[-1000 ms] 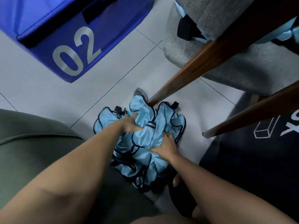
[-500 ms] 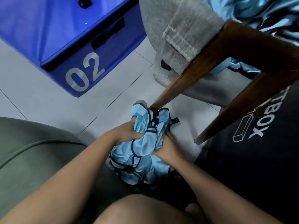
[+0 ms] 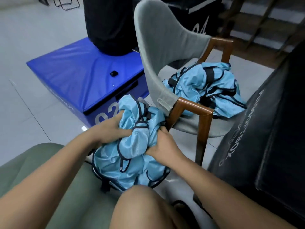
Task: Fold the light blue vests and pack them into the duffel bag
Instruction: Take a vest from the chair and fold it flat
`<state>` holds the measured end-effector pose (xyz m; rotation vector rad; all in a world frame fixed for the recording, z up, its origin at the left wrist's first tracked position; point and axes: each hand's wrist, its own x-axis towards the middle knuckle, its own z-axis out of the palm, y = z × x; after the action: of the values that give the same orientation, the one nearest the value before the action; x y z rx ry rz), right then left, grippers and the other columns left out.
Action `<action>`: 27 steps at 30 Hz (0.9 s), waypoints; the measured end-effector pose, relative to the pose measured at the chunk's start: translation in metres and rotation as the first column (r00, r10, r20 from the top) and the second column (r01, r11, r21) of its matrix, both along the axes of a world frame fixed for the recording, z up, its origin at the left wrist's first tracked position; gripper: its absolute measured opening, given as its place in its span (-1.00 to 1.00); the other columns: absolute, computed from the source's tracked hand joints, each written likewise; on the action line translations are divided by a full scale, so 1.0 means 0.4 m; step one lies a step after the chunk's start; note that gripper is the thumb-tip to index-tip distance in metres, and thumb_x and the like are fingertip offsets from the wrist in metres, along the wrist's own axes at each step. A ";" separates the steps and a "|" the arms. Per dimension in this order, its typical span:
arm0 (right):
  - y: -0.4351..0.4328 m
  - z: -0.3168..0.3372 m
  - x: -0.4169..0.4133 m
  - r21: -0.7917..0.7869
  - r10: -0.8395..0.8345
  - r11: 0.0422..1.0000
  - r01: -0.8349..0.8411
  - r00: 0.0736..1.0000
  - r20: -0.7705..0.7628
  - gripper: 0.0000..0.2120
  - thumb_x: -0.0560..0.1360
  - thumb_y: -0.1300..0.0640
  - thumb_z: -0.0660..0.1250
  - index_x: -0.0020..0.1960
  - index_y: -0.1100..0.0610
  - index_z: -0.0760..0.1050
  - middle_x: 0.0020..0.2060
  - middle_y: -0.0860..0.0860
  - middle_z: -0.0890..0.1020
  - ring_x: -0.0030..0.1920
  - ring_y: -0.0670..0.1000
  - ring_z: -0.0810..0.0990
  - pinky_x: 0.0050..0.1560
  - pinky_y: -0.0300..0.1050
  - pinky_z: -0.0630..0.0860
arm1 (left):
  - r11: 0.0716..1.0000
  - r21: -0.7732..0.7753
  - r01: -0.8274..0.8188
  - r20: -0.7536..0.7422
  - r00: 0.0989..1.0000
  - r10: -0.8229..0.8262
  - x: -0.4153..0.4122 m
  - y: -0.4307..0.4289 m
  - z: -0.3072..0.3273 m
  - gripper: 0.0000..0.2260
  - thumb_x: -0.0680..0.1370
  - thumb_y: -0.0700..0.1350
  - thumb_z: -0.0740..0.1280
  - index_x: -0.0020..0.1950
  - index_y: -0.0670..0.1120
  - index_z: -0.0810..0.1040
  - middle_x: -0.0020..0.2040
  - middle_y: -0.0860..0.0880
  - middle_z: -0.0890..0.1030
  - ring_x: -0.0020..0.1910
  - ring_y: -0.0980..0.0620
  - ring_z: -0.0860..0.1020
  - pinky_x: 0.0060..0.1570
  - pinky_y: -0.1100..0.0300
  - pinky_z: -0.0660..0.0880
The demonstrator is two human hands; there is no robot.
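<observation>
A bunched pile of light blue vests (image 3: 132,156) with dark trim is lifted off the floor, in front of my knee. My left hand (image 3: 109,129) grips the bundle on its left side, fingers dug into the fabric. From the right, my right hand (image 3: 162,146) grips the same bundle. A second heap of light blue vests (image 3: 206,86) lies on the seat of the grey chair (image 3: 158,52). No duffel bag can be told apart in this view.
A blue padded box marked 02 (image 3: 82,76) stands on the tiled floor at the left, with a black object (image 3: 109,23) on it. A black padded box (image 3: 264,138) is at the right. A green cushion (image 3: 33,171) lies under my left arm.
Both hands have lifted the bundle of vests up off the floor toward me. My view has risen, so the chair seat with the second heap of vests now shows.
</observation>
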<state>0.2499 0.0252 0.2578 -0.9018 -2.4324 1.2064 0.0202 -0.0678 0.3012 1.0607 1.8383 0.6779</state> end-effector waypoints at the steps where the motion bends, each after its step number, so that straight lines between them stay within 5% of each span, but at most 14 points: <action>1: 0.007 0.045 -0.005 0.031 0.004 1.000 -0.004 1.000 -0.012 -0.19 0.39 -0.06 0.63 0.57 -0.02 0.43 0.47 0.03 0.50 0.47 0.08 0.38 0.52 0.00 0.37 | 1.000 0.028 -0.009 -0.015 1.000 0.009 0.003 0.000 0.062 -0.41 0.45 0.17 0.61 0.40 0.42 0.45 0.21 0.18 0.70 0.19 0.06 0.70 0.23 -0.10 0.65; 6: 0.048 0.270 -0.011 0.137 0.021 0.991 -0.005 0.993 -0.115 -0.24 0.29 -0.25 0.48 0.47 -0.11 0.52 0.43 -0.05 0.57 0.50 0.05 0.44 0.51 0.01 0.43 | 0.990 0.135 0.033 -0.099 0.995 -0.020 0.036 0.008 0.356 -0.40 0.47 0.21 0.60 0.43 0.42 0.43 0.25 0.22 0.69 0.21 0.10 0.69 0.21 -0.07 0.64; 9: 0.073 0.423 0.003 0.242 0.017 0.970 0.016 0.991 -0.133 -0.29 0.35 -0.18 0.53 0.47 -0.06 0.54 0.43 0.01 0.57 0.46 0.10 0.46 0.47 0.07 0.47 | 0.976 0.205 0.070 -0.143 0.989 -0.041 0.068 0.024 0.511 -0.41 0.51 0.16 0.58 0.46 0.39 0.41 0.23 0.25 0.69 0.16 0.15 0.71 0.10 0.04 0.67; 12: 0.103 0.577 0.038 0.396 0.051 0.918 -0.003 0.993 -0.111 -0.47 0.46 -0.07 0.53 0.40 0.03 0.61 0.35 0.05 0.64 0.40 0.18 0.52 0.41 0.11 0.47 | 0.961 0.253 0.115 -0.171 0.983 -0.072 0.088 0.068 0.626 -0.35 0.48 0.16 0.62 0.50 0.29 0.42 0.28 0.13 0.69 0.22 0.03 0.70 0.14 -0.10 0.68; 15: 0.152 0.692 0.097 0.474 0.052 0.880 -0.010 0.996 -0.077 -0.65 0.53 0.03 0.53 0.27 0.12 0.67 0.22 0.07 0.71 0.29 0.14 0.60 0.33 0.07 0.47 | 0.939 0.307 0.155 -0.225 0.971 -0.087 0.126 0.135 0.706 -0.23 0.37 0.29 0.65 0.52 0.29 0.42 0.32 0.12 0.67 0.27 0.00 0.68 0.22 -0.14 0.64; 19: 0.235 0.781 0.184 0.497 -0.043 0.864 0.077 0.996 -0.080 -0.61 0.48 0.00 0.56 0.28 0.05 0.66 0.21 0.00 0.71 0.25 0.06 0.61 0.22 -0.05 0.52 | 0.917 0.354 0.181 -0.229 0.968 -0.103 0.200 0.251 0.769 -0.30 0.45 0.21 0.62 0.52 0.29 0.38 0.29 0.18 0.67 0.22 0.12 0.68 0.14 0.00 0.67; 27: 0.430 0.878 0.304 0.499 -0.161 0.846 0.189 0.982 -0.100 -0.58 0.46 -0.02 0.56 0.30 -0.04 0.64 0.19 -0.11 0.71 0.22 -0.05 0.62 0.28 0.06 0.58 | 0.841 0.463 0.280 -0.257 0.950 -0.175 0.313 0.505 0.838 -0.34 0.48 0.21 0.60 0.51 0.23 0.41 0.27 0.16 0.68 0.20 0.13 0.69 0.17 0.01 0.66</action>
<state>0.3714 0.1971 0.6090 -0.8817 -2.3788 0.4718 0.1453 0.1343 0.6362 1.7173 1.7021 0.9525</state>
